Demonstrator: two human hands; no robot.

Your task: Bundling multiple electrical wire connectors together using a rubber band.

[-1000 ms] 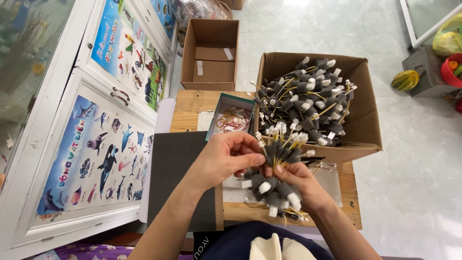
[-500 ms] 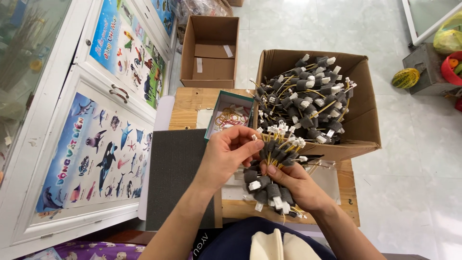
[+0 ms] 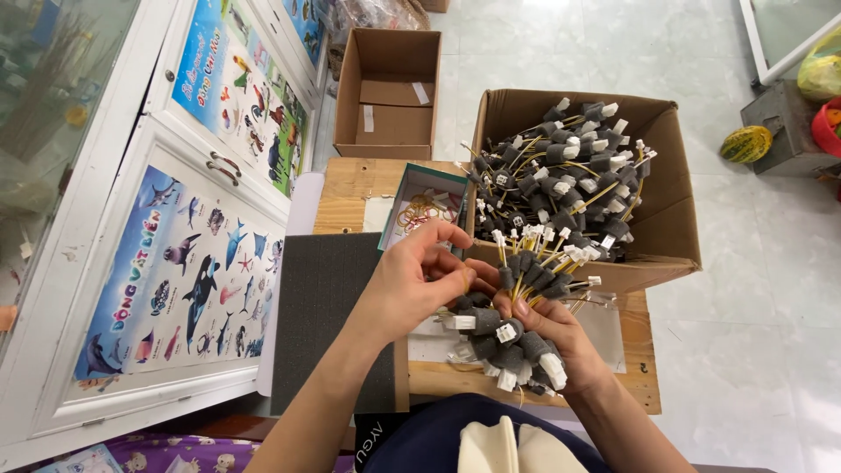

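The right hand (image 3: 547,337) grips a bundle of cables (image 3: 517,328) over the table's (image 3: 350,180) near edge, long axis pointing away; the left hand (image 3: 412,285), fingers curled, pinches its middle.

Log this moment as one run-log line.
left hand: fingers at bundle top | right hand: grips cable bundle | behind: cardboard box of cables

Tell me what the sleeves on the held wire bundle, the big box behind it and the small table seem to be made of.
Sleeves on the bundle, gripped by the right hand with the left hand touching it: dark grey, matte and porous, probably foam. Big box: brown corrugated cardboard, with raw flaps and creases. Small table: pale unfinished wood, grain and knots visible, possibly plywood.
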